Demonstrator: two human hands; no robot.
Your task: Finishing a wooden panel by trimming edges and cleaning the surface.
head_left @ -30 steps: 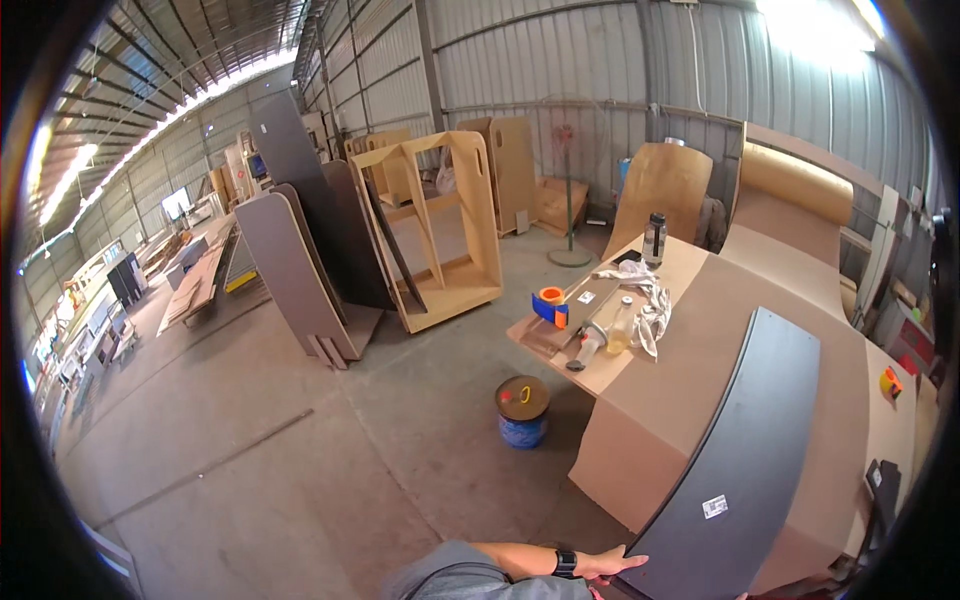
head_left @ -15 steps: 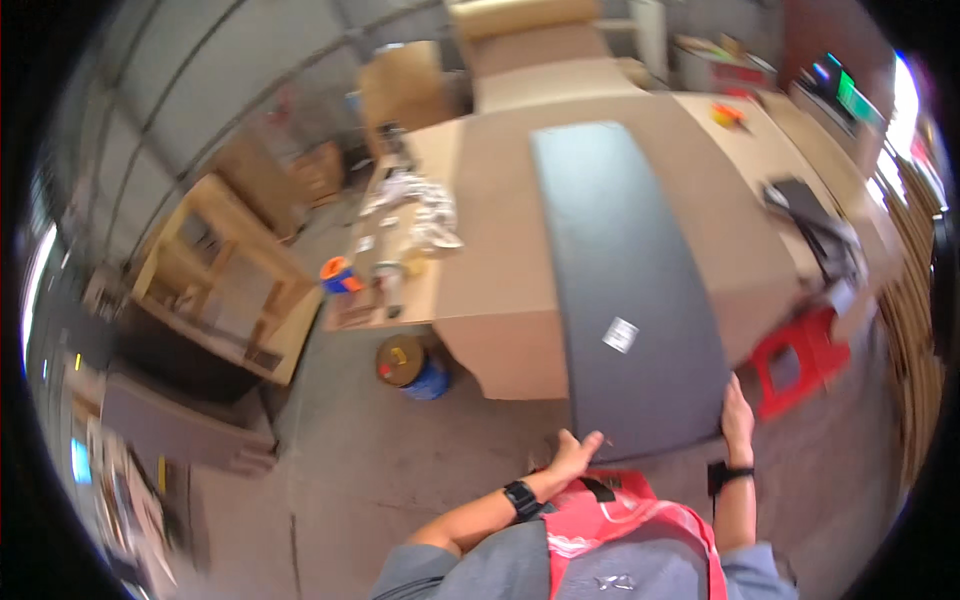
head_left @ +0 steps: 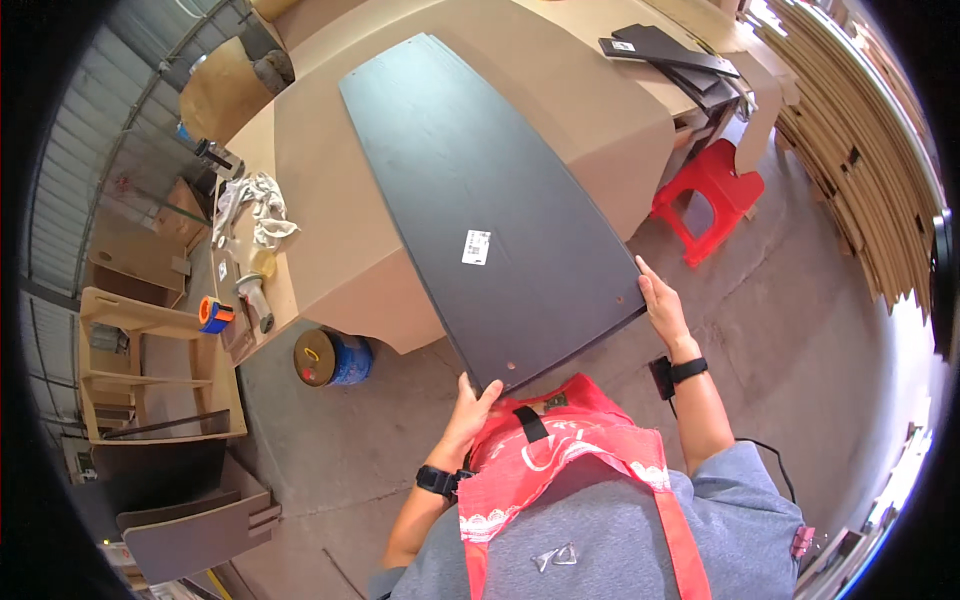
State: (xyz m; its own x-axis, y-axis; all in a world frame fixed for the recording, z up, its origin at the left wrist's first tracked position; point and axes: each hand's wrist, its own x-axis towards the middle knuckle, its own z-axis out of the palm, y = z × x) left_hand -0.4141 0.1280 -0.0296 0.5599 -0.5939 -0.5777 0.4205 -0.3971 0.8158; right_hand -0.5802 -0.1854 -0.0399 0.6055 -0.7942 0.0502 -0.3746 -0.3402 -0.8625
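Observation:
A long dark grey board (head_left: 500,190) with a white label lies on the brown-covered table (head_left: 340,280), its near end jutting out past the table edge toward me. My left hand (head_left: 468,412) grips the board's near left corner, thumb on top and fingers hidden beneath. At the near right corner, my right hand (head_left: 662,302) is closed on the board's edge, its fingers partly out of sight. Two small holes show in the board's near end, between my hands.
A red plastic stool (head_left: 712,195) stands right of the table. Dark strips (head_left: 670,58) lie on the far right corner. Left are a crumpled cloth (head_left: 255,210), a tape roll (head_left: 214,315) and a blue drum (head_left: 350,358) on the floor. Stacked sheets (head_left: 850,140) rise at the right.
My view has turned to the right, so the table and drum sit further left in the picture. Both hands stay on the board, which now slants more toward the upper left.

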